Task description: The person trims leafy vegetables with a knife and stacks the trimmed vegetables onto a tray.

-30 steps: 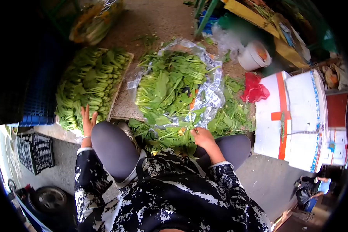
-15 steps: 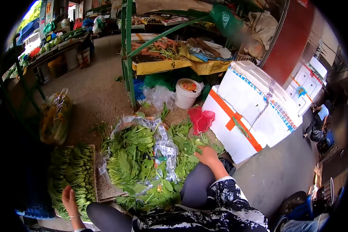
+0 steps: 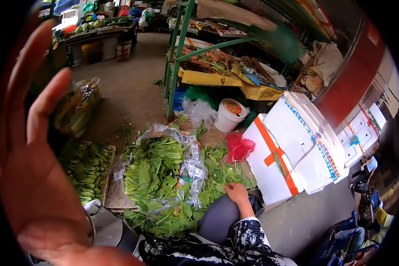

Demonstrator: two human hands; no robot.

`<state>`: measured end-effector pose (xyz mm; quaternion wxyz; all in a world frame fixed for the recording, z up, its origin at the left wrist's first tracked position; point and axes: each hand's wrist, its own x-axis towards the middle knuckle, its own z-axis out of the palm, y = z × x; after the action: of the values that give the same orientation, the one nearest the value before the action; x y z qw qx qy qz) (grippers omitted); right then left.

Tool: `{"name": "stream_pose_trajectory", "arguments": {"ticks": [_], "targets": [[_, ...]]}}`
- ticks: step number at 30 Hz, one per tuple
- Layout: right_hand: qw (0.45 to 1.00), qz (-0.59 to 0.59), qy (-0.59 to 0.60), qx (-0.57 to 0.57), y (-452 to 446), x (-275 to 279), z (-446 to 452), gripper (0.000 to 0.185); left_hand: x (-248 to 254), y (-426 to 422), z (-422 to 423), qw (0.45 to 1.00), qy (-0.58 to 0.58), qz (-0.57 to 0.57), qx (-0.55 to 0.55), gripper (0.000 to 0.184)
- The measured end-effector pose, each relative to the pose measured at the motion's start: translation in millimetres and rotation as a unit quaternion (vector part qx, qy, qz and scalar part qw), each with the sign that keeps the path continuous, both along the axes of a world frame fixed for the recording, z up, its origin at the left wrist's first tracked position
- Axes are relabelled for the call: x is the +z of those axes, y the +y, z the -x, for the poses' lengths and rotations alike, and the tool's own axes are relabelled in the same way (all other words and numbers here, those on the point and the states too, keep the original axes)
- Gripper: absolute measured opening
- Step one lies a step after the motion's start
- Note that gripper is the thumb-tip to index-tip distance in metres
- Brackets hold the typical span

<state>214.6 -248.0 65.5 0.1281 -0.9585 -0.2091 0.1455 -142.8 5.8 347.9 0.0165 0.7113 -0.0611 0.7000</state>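
Observation:
My left hand point(image 3: 44, 190) is raised close to the camera at the left, fingers stretched out and apart, nothing in it. Behind it lies a crate of leafy greens point(image 3: 93, 168) in neat rows, partly hidden. My right hand point(image 3: 236, 193) is beside my right knee, above loose green leaves point(image 3: 215, 177). Its fingers are curled together; what they hold, if anything, is too small to make out. A heap of leafy greens point(image 3: 153, 166) lies in front of me on a printed plastic sheet point(image 3: 195, 172). More leaves point(image 3: 164, 224) spread near my legs.
White foam boxes point(image 3: 277, 155) with orange tape stand at the right. A red net bag point(image 3: 240, 147) and a white bucket point(image 3: 230, 116) sit before a green-framed vegetable stand point(image 3: 176, 66). A bagged bundle of vegetables point(image 3: 79, 106) lies at the left. People are at the far right.
My left hand has risen from beside the crate of greens to right in front of the camera. The view has shifted left. My right hand stays near the leaves, its fingers more curled.

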Motion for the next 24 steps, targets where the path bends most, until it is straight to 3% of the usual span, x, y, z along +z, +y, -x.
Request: {"name": "stream_pose_trajectory", "arguments": {"ticks": [24], "targets": [[0.998, -0.062, 0.005, 0.011, -10, -4, 0, 0.041, 4, -15, -14, 0.997, -0.036, -0.070, -0.008, 0.047]]}}
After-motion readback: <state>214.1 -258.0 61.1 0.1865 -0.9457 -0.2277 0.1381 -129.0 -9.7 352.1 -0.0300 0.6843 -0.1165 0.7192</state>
